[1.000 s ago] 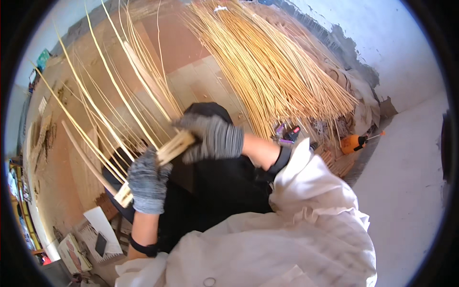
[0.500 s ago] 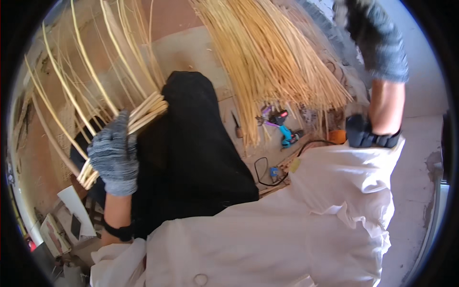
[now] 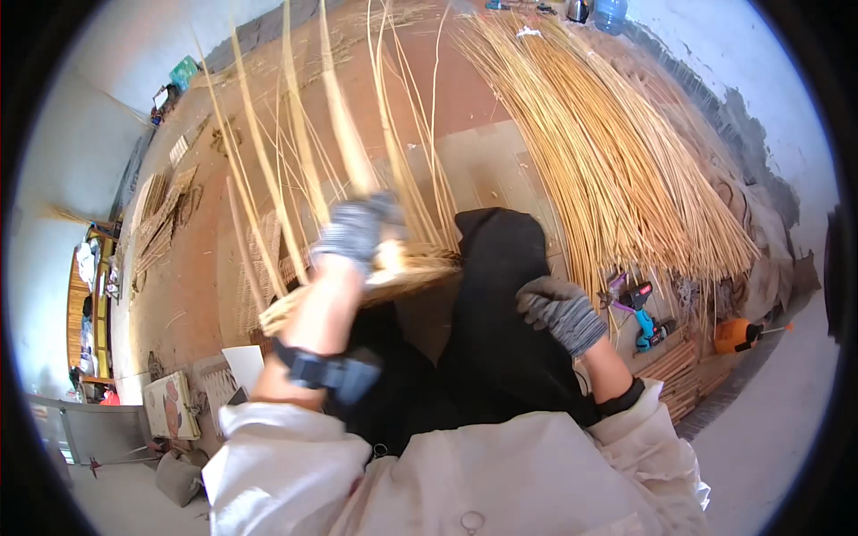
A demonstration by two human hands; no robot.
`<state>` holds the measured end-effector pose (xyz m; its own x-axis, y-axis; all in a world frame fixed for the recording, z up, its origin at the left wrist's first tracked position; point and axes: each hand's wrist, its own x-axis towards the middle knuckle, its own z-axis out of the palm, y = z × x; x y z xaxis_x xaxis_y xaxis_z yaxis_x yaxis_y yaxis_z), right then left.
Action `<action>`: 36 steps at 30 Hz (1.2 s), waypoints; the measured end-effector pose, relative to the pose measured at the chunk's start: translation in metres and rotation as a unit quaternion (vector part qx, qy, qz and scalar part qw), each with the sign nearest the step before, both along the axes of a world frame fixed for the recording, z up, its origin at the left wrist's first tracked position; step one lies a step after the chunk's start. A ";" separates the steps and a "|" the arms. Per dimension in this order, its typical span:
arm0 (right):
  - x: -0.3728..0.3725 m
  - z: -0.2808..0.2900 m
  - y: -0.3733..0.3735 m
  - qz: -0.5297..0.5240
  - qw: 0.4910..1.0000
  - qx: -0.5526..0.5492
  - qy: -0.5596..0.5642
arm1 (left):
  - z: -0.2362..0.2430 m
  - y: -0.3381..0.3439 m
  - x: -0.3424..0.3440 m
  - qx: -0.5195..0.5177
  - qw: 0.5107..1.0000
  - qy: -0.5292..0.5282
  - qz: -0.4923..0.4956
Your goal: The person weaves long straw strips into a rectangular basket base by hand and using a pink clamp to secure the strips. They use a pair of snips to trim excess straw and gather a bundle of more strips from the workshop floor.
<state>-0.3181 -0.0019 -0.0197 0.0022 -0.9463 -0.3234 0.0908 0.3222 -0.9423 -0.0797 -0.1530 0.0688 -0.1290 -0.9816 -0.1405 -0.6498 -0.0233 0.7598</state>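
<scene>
Across the front of my lap lies a woven band of pale rods (image 3: 416,272), with tall upright stakes (image 3: 290,134) rising from it. Over the band is my left hand (image 3: 353,232) in a grey knit glove, close to the foot of a thick, blurred stake (image 3: 344,125). Motion smears its fingers, so their grip does not show. My right hand (image 3: 567,314), gloved too, is against my black-clothed right leg (image 3: 500,304). Its fingers are curled in, and whatever they hold, if anything, is hidden.
A wide bundle of long pale rods (image 3: 617,170) spreads over the floor at right. Beside my right leg lie a blue and black power tool (image 3: 648,326) and an orange container (image 3: 735,335). Woven panels (image 3: 161,214) lie at left, near a wooden shelf (image 3: 94,304).
My right hand has come down from high at the right to my leg. My left hand has shifted from the band's left end to its middle. The view has tilted up and moved left.
</scene>
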 end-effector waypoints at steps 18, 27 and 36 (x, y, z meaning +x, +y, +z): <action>-0.094 0.037 -0.078 -0.076 0.989 -0.130 0.002 | 0.012 0.213 0.217 -0.264 0.827 0.410 0.281; -0.125 0.157 -0.081 -0.221 0.921 -0.258 0.193 | -0.009 0.081 0.162 -0.138 0.856 0.323 0.379; -0.099 0.081 -0.077 -0.262 0.931 -0.131 0.220 | -0.157 0.013 0.174 -0.064 0.874 0.316 0.363</action>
<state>-0.4173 -0.0788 0.0617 -0.5593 -0.8270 0.0570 -0.2417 0.0969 -0.9655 0.0945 -0.1403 -0.0887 0.5222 -0.8397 -0.1490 0.0517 -0.1432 0.9883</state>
